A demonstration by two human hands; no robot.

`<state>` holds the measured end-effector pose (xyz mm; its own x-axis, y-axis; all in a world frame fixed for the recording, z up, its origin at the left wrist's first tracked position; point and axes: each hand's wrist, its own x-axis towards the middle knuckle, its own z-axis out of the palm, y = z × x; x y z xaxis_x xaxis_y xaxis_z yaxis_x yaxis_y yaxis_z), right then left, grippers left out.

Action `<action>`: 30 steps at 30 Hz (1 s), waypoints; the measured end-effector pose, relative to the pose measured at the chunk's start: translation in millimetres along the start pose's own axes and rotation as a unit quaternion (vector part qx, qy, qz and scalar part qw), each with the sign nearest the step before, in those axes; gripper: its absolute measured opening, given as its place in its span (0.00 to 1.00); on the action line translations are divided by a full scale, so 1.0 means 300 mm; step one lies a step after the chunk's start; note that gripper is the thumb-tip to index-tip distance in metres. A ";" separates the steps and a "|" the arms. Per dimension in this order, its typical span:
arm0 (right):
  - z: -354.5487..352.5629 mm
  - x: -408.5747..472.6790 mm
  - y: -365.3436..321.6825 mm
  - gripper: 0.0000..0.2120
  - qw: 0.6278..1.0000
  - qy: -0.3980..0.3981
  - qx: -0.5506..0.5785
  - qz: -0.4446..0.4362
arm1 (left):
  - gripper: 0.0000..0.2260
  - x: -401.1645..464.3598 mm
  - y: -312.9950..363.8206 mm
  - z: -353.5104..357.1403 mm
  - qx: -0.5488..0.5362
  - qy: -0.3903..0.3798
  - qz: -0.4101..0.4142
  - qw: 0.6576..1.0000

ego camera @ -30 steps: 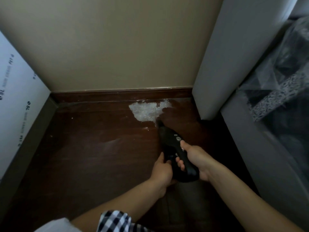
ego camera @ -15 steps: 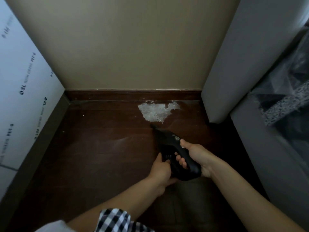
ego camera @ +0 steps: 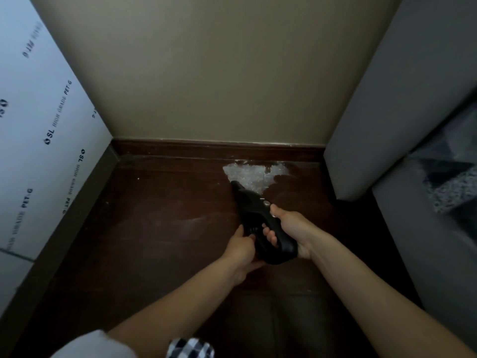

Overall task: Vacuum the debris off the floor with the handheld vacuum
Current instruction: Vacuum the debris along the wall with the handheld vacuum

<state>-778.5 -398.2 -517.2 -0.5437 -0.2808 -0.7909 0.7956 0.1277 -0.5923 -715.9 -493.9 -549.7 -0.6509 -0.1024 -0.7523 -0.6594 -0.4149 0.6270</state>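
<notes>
**Vacuum nozzle at the edge of the white debris in the corner**

A black handheld vacuum point(ego camera: 260, 223) is held low over the dark wooden floor point(ego camera: 160, 228), angled so that its narrow nozzle points up and to the left in the view, toward the back wall. The tip of the nozzle sits at the near left edge of a patch of white, grainy debris point(ego camera: 251, 174). Whether the tip touches the floor cannot be told.

The right hand point(ego camera: 289, 228) grips the vacuum's handle. Its fingers are curled under and around the handle, their tips showing through the handle loop, and the thumb lies along the top, pointing toward a small silver button just ahead of it. The left hand point(ego camera: 241, 248) is at the left side of the vacuum's body, fingers bent and pressed against it with the thumb raised along the side; it appears to hold the body, though how far the fingers wrap is hidden.

The debris lies against the dark wooden baseboard point(ego camera: 216, 148) at the foot of the beige wall point(ego camera: 206, 73), nearer the right end of the floor. Just right of it stands a pale grey upholstered panel point(ego camera: 387, 112), resting on the floor. On the left, a white board point(ego camera: 38, 125) with printed lettering leans along the side, its film reading "SL HIGH GRADE PET-G". A black-and-white checked sleeve point(ego camera: 191, 347) shows at the bottom edge, beside a bit of white cloth.
</notes>
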 end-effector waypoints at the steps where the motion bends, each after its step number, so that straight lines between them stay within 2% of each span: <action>1: 0.003 0.007 -0.005 0.24 1.000 -0.002 0.000 0.001 | 0.23 0.007 0.005 -0.004 -0.001 -0.001 0.002 1.000; 19: 0.084 0.137 -0.114 0.22 1.000 -0.014 0.017 0.000 | 0.20 0.146 0.125 -0.076 0.001 0.021 0.039 0.999; 30: 0.088 0.176 -0.127 0.22 1.000 0.013 0.003 -0.016 | 0.21 0.190 0.152 -0.081 0.037 0.010 0.041 0.998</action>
<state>-830.5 -443.0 -532.4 -0.5763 -0.2598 -0.7748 0.7788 0.1127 -0.6170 -773.9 -540.8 -568.8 -0.6962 -0.1513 -0.7017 -0.6309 -0.3372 0.6987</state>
